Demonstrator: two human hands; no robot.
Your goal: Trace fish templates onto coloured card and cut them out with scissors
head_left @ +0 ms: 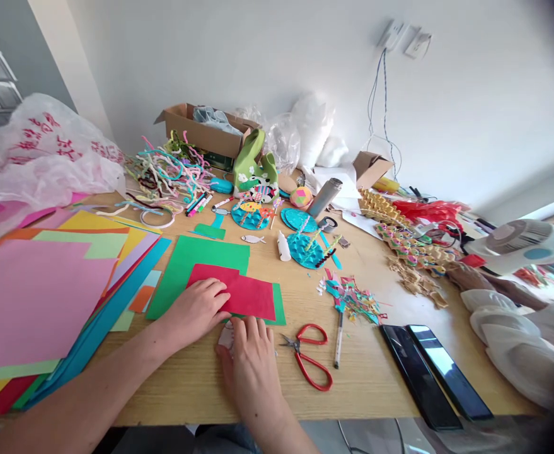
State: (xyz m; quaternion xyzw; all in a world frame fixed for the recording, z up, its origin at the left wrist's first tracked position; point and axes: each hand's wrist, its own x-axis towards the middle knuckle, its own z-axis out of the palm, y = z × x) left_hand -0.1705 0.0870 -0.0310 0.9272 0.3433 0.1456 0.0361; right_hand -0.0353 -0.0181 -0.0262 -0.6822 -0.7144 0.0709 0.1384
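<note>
My left hand (196,309) lies flat on the left edge of a red paper sheet (251,295), which rests on a green paper sheet (196,258) on the wooden table (375,372). My right hand (251,356) rests palm down just in front of the red sheet, its fingertips at the sheet's near edge. A small pale object (226,336) peeks out under the right hand; what it is I cannot tell. Red-handled scissors (307,356) lie just right of my right hand, and a pen (338,340) lies beside them.
A stack of coloured paper (45,296) covers the left side. Pipe cleaners (167,170), a cardboard box (205,132), blue craft discs (300,236) and paper scraps (352,299) fill the back. Two phones (432,372) lie at the front right. Plastic bags (35,151) sit far left.
</note>
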